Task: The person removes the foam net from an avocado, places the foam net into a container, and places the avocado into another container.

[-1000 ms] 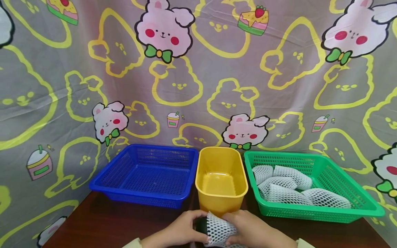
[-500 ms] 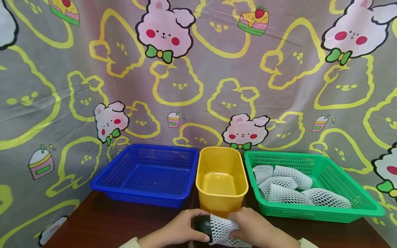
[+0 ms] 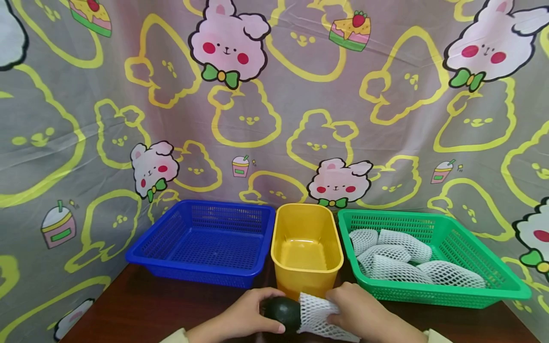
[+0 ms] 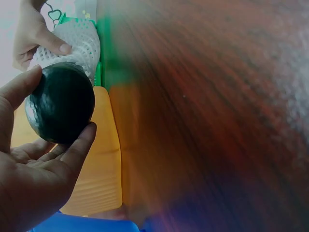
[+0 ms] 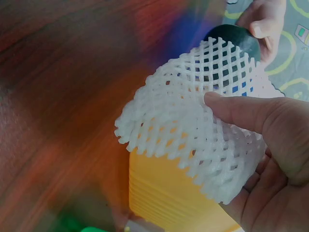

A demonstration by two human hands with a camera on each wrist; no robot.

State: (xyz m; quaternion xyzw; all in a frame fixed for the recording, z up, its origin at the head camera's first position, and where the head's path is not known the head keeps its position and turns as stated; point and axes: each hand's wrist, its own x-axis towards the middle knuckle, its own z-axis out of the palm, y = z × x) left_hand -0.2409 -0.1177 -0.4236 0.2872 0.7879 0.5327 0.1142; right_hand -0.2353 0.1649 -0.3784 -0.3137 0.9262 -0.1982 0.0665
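Object, dark green, in left fingers; white mesh, in right fingers

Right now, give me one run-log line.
left hand: grips dark ovoid | right hand: pinches white net | ovoid: at net's open end | green basket: holds netted pieces

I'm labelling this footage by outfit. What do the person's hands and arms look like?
The left hand and right hand are bare, with no gloves or rings showing. Pale cream sleeves show at the left cuff and right cuff, with no visible markings.
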